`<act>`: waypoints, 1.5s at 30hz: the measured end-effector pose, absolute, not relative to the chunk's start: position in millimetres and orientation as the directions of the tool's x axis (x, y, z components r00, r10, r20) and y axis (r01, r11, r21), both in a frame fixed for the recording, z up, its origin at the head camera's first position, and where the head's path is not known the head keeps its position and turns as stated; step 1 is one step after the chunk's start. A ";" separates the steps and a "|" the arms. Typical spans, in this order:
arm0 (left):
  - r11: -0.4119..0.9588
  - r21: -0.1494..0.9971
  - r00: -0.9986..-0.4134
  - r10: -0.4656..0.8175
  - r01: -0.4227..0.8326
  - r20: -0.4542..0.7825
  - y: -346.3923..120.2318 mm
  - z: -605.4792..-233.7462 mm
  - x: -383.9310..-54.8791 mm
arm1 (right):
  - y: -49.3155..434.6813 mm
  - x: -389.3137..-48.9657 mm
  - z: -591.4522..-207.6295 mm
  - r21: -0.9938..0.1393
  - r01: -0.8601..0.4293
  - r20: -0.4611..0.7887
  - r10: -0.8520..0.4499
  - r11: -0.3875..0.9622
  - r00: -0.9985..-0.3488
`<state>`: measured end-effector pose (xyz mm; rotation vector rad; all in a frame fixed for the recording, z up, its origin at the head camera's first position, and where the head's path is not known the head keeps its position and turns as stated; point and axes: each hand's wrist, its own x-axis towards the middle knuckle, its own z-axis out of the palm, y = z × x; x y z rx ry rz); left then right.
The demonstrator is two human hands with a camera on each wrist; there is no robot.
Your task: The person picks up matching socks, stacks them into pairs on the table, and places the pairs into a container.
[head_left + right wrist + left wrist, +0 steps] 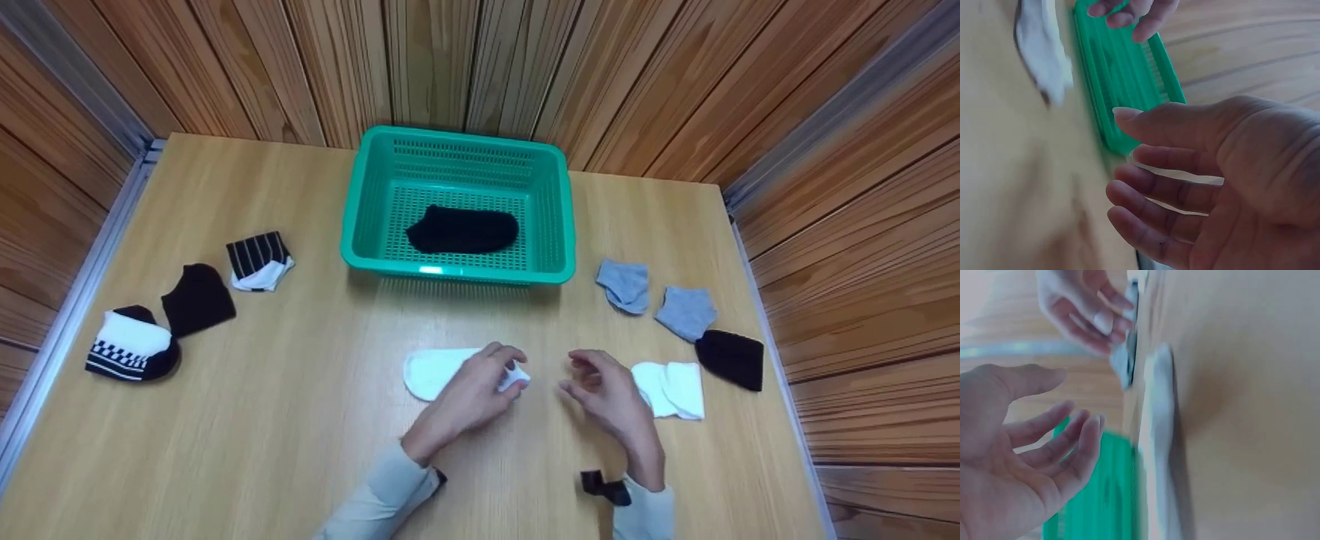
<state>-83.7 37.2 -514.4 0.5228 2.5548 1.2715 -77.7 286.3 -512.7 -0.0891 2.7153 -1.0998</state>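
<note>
Below left fingers (1089, 447), just apart: white sock (437, 373), flat on table (300, 420).

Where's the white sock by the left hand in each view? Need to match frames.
Head: just left of centre, below the middle; white sock partly hidden by the left hand.
Left wrist: near the centre, a blurred upright strip running to the bottom edge.
Right wrist: upper left, cut by the top edge.
Shared landmark: green basket, top centre in head, lower left in left wrist, top centre in right wrist.
</note>
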 end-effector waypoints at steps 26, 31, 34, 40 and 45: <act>0.220 0.896 -0.819 0.365 -0.385 -0.442 188.7 -535.1 -128.6 | 416.2 -66.9 -513.7 -0.571 0.534 -0.282 0.462 0.623 -0.841; 0.211 0.886 -0.827 0.320 -0.414 -0.462 213.9 -534.8 -128.9 | 421.1 -67.6 -519.2 -0.553 0.568 -0.330 0.465 0.610 -0.821; 0.259 0.871 -0.825 0.295 -0.416 -0.482 225.9 -534.7 -128.2 | 421.1 -67.9 -521.1 -0.554 0.580 -0.349 0.465 0.598 -0.813; 0.466 0.855 -0.865 0.306 -0.228 -0.397 237.3 -535.4 -127.8 | 419.8 -69.9 -524.1 -0.556 0.562 -0.331 0.456 0.613 -0.826; 0.537 0.831 -0.881 0.313 -0.144 -0.355 237.1 -533.8 -127.6 | 416.6 -72.2 -525.6 -0.562 0.570 -0.357 0.447 0.599 -0.821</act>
